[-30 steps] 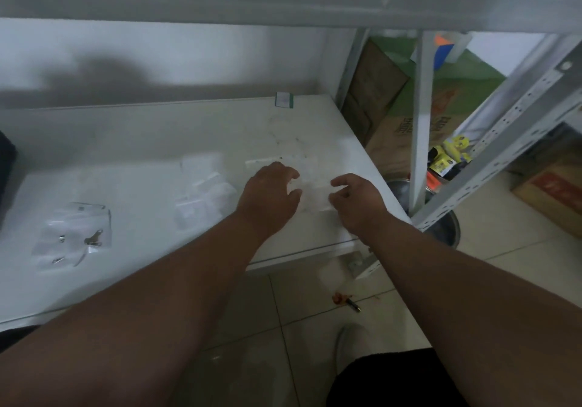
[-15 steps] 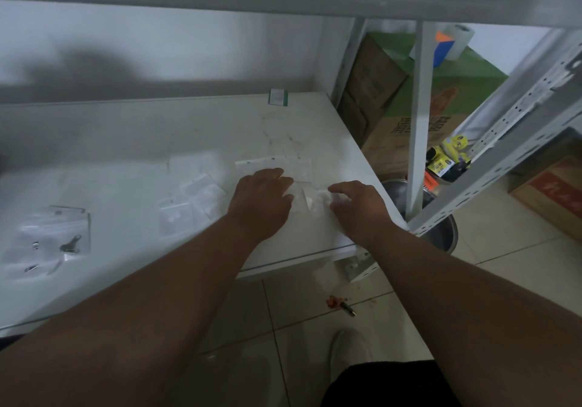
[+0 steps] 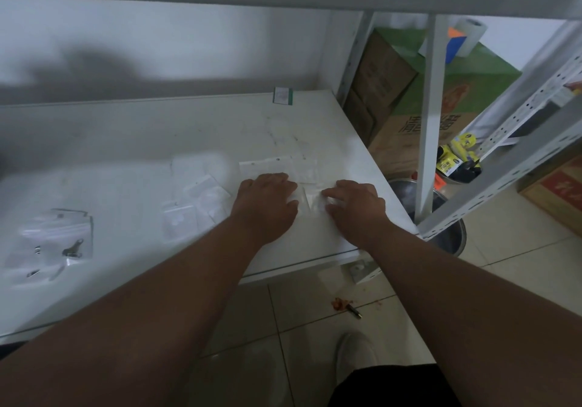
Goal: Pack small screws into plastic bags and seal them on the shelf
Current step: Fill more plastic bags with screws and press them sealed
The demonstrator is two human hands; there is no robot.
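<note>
Head view, shelf point(image 3: 132, 161) at working height. Both hands meet over one small clear bag point(image 3: 310, 202) lying flat near the shelf's right front corner, at about 1 o'clock from frame centre.

Risks, judged from this layout. The bag is transparent on a pale surface and blurred here; whether its strip is fully closed cannot be told, so a partial seal could pass unnoticed and let screws escape. The bag lies near the shelf's right edge at 3 o'clock; a sideways push could slide it off toward the metal bowl point(image 3: 447, 233) on the floor. Other empty bags point(image 3: 195, 211) lie at 9 o'clock of the left hand and a wrist sweep could scatter them.

Left hand point(image 3: 267, 205): palm down, fingers roughly straight and close together, pointing to 12 o'clock, seemingly pressing the bag's left part flat. Right hand point(image 3: 356, 208): palm down, fingers bent inward toward 9 o'clock, tips on the bag's right part; whether they pinch it or only press cannot be told. Both forearms reach in from 6 o'clock.

Filled bags point(image 3: 53, 243) with dark screws point(image 3: 74, 249) rest far left, at 9 o'clock, well apart from the hands.
</note>
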